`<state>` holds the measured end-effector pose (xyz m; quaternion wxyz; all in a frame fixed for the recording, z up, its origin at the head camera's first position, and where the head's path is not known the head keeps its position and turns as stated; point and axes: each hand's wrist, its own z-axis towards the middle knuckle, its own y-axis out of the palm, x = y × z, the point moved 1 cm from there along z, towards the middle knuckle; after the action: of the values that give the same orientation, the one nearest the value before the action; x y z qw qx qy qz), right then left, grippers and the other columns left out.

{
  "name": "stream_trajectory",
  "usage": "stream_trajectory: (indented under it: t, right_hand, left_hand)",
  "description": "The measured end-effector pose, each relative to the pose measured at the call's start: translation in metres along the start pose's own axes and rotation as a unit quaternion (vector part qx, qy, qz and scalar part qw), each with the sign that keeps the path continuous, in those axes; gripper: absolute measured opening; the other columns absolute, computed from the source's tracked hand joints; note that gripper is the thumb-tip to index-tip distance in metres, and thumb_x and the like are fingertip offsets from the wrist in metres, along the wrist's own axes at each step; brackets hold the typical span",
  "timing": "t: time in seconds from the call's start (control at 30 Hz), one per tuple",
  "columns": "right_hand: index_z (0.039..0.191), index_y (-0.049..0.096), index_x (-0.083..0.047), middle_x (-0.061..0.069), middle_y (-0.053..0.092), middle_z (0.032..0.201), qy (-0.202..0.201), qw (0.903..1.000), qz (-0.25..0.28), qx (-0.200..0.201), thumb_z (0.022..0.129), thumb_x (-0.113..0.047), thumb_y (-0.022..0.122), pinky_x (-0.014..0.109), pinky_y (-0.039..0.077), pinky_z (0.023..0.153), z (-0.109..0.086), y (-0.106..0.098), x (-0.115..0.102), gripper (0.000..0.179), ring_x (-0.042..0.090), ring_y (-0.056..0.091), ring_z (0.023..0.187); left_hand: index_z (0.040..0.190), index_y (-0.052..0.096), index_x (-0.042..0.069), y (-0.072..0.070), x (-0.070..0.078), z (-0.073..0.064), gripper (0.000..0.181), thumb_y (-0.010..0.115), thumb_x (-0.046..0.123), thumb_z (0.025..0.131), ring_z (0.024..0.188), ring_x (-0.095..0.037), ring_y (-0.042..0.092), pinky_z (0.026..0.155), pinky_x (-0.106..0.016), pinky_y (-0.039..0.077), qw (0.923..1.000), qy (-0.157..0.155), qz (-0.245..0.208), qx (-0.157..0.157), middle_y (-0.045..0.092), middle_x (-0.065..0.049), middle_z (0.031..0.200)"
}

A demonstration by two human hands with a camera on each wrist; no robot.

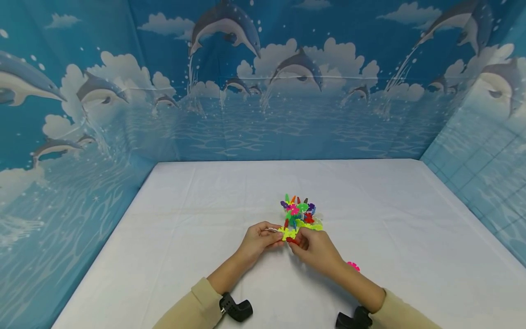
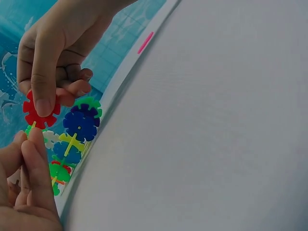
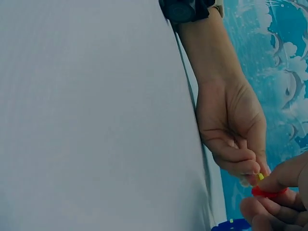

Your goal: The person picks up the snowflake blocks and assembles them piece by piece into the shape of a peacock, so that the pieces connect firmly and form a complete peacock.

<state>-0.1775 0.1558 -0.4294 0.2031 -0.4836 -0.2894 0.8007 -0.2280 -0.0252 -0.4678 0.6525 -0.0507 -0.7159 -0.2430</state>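
Note:
A many-coloured cluster of notched snowflake discs [image 1: 302, 208] stands on the white table, with yellow discs at its near side. My left hand [image 1: 256, 238] pinches a yellow disc [image 1: 289, 234] at that side; in the left wrist view the left fingers mostly cover it. Between the thumb and fingers of my right hand [image 1: 318, 249] is a red snowflake disc [image 2: 41, 113]. Its lower edge meets the yellow disc at the left fingertips. How deep the notches sit in each other cannot be made out. Blue discs [image 2: 81, 126] of the cluster show beside the hands.
A loose pink disc [image 1: 354, 266] lies on the table [image 1: 205, 201] beside the right forearm. Dolphin-print cloth [image 1: 287, 123] hangs behind and at both sides of the table. Each wrist carries a black camera mount [image 1: 236, 308].

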Motion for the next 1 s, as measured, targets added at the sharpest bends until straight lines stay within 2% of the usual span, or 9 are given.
stream_trajectory:
  t: [0.1,0.27,0.57,0.67,0.8,0.9,1.0]
  right_hand:
    - [0.072,0.054,-0.010,-0.011,0.051,0.059,-0.010,0.9997,-0.019,0.011,0.080,0.000,0.075,0.021,0.043,0.047,0.000,0.005,0.000,0.025,0.000,0.045,0.050]
    - [0.071,0.050,-0.010,-0.012,0.045,0.055,-0.049,0.9972,-0.047,0.030,0.078,0.002,0.074,0.019,0.038,0.042,-0.002,0.013,0.000,0.028,-0.002,0.038,0.048]
    - [0.068,0.048,-0.012,-0.013,0.042,0.054,-0.095,0.9920,-0.051,0.065,0.075,0.007,0.073,0.017,0.034,0.041,-0.003,0.018,0.003,0.032,-0.005,0.035,0.049]
    - [0.068,0.048,-0.012,-0.013,0.042,0.055,-0.094,0.9918,-0.053,0.068,0.075,0.005,0.074,0.017,0.034,0.041,-0.003,0.018,0.004,0.032,-0.004,0.035,0.049]
    - [0.069,0.050,-0.012,-0.012,0.044,0.056,-0.070,0.9943,-0.055,0.059,0.076,0.003,0.076,0.018,0.036,0.043,-0.003,0.015,0.004,0.031,-0.003,0.037,0.050]
    - [0.070,0.053,-0.011,-0.011,0.048,0.057,-0.042,0.9971,-0.041,0.048,0.076,0.003,0.076,0.019,0.040,0.045,-0.002,0.011,0.004,0.028,-0.001,0.041,0.051]
    - [0.071,0.058,-0.010,-0.011,0.049,0.058,-0.020,0.9986,-0.026,0.042,0.077,0.002,0.077,0.021,0.041,0.047,0.001,0.004,0.002,0.023,0.000,0.043,0.052]
  left_hand:
    - [0.113,0.057,-0.014,0.001,0.000,0.000,0.024,0.062,-0.007,0.091,0.068,-0.010,0.069,0.067,-0.020,0.055,1.0000,0.000,-0.002,0.002,0.069,-0.003,0.080]
    - [0.112,0.057,-0.012,0.003,0.000,-0.001,0.022,0.062,-0.005,0.091,0.066,-0.009,0.068,0.066,-0.019,0.054,1.0000,-0.001,-0.002,0.000,0.069,-0.003,0.080]
    - [0.113,0.057,-0.014,0.006,-0.002,-0.003,0.024,0.063,-0.007,0.090,0.065,-0.009,0.067,0.065,-0.019,0.054,0.9997,-0.012,-0.020,0.005,0.070,-0.004,0.081]
    - [0.112,0.057,-0.015,0.007,-0.002,-0.003,0.024,0.063,-0.007,0.090,0.064,-0.009,0.067,0.065,-0.019,0.054,0.9996,-0.015,-0.024,0.006,0.070,-0.004,0.081]
    - [0.113,0.056,-0.015,0.007,-0.001,-0.003,0.025,0.062,-0.007,0.090,0.066,-0.010,0.068,0.066,-0.021,0.055,0.9998,-0.007,-0.019,-0.002,0.070,-0.004,0.081]
    - [0.112,0.058,-0.012,0.006,0.000,-0.003,0.025,0.065,-0.002,0.091,0.060,-0.008,0.063,0.060,-0.021,0.054,0.9997,0.011,0.023,-0.002,0.067,-0.002,0.072]
    - [0.109,0.065,-0.006,0.006,0.002,-0.004,0.023,0.068,0.008,0.091,0.052,-0.006,0.049,0.050,-0.018,0.042,0.9921,0.041,0.116,0.025,0.056,0.002,0.061]
